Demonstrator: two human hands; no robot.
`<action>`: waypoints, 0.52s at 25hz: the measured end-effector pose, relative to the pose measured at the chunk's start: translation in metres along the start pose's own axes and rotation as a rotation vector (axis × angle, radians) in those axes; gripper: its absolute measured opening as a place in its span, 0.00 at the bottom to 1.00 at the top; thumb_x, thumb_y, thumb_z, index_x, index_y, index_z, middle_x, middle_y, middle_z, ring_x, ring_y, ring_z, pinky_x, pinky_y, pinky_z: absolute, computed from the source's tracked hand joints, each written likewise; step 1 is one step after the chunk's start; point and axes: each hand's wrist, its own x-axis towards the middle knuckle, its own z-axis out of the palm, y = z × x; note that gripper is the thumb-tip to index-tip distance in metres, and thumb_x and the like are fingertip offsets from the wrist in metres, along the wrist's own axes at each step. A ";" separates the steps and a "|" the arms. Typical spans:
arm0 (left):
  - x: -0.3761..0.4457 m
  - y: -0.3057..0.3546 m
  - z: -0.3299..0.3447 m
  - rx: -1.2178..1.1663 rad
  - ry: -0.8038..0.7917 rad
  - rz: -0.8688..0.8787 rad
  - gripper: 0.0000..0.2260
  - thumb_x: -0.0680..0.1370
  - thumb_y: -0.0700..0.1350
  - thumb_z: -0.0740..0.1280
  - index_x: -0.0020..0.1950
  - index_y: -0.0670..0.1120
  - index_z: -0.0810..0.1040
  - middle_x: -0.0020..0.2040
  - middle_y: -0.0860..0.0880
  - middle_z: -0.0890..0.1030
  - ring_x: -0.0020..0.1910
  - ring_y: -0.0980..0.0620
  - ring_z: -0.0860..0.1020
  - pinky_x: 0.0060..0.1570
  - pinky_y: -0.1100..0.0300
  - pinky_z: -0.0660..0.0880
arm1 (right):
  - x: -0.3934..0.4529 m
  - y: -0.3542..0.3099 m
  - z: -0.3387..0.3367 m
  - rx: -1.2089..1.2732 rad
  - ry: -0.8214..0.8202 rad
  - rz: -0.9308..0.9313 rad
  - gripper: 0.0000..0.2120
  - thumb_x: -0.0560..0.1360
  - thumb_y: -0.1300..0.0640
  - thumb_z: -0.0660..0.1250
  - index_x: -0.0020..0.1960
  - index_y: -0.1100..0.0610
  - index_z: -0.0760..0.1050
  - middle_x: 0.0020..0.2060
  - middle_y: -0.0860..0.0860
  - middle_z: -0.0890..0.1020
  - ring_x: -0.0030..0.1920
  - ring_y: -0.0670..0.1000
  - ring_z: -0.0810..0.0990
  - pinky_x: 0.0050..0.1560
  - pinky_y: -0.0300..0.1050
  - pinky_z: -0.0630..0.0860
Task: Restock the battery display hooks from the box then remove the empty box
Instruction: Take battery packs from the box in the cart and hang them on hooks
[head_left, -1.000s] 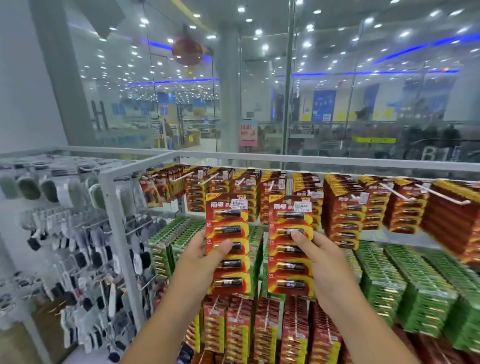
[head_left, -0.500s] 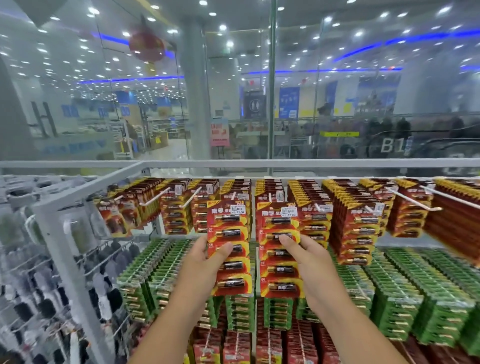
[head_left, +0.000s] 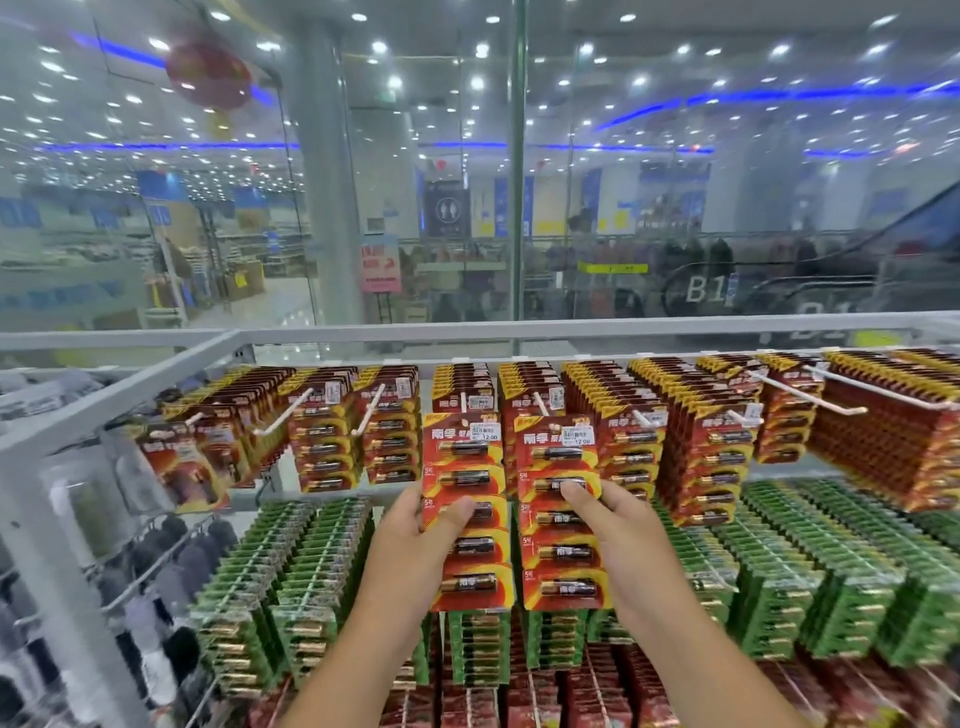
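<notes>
We held one red battery card in each hand, long axes upright, at the middle of the display rack's top row. Our left hand (head_left: 415, 551) gripped the left card (head_left: 465, 512), thumb across its front and fingers curled behind; our right hand (head_left: 623, 540) pinched the right card (head_left: 561, 512) the same way. The two cards sat side by side, nearly touching. Each card's upper edge lay just below and in front of a white hook (head_left: 540, 402) already loaded with red packs (head_left: 696, 447), so we judged each hand was about equally near its own hook and the cards must go up and forward. Green packs (head_left: 779, 587) filled the row beneath. Behind the white rack frame (head_left: 467, 330), glass showed a lit shop floor. No box was in view
</notes>
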 end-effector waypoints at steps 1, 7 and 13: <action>0.001 -0.001 -0.001 -0.002 -0.008 0.000 0.11 0.81 0.51 0.71 0.63 0.56 0.79 0.53 0.55 0.88 0.51 0.51 0.87 0.53 0.43 0.84 | 0.000 0.002 0.001 0.007 0.012 0.002 0.09 0.81 0.48 0.70 0.57 0.50 0.84 0.48 0.47 0.89 0.47 0.51 0.89 0.45 0.51 0.84; 0.024 -0.011 -0.003 0.025 -0.021 -0.041 0.15 0.80 0.52 0.73 0.66 0.57 0.79 0.55 0.56 0.87 0.52 0.52 0.87 0.51 0.44 0.85 | 0.017 0.010 0.013 -0.038 0.103 0.000 0.30 0.69 0.33 0.76 0.65 0.48 0.81 0.59 0.45 0.86 0.60 0.52 0.85 0.61 0.60 0.81; 0.063 -0.024 0.002 0.096 0.046 -0.017 0.13 0.80 0.52 0.73 0.64 0.58 0.79 0.53 0.60 0.87 0.50 0.57 0.86 0.52 0.51 0.84 | 0.056 0.018 0.015 0.014 0.163 -0.046 0.06 0.78 0.47 0.73 0.51 0.44 0.77 0.53 0.42 0.80 0.57 0.47 0.77 0.61 0.50 0.71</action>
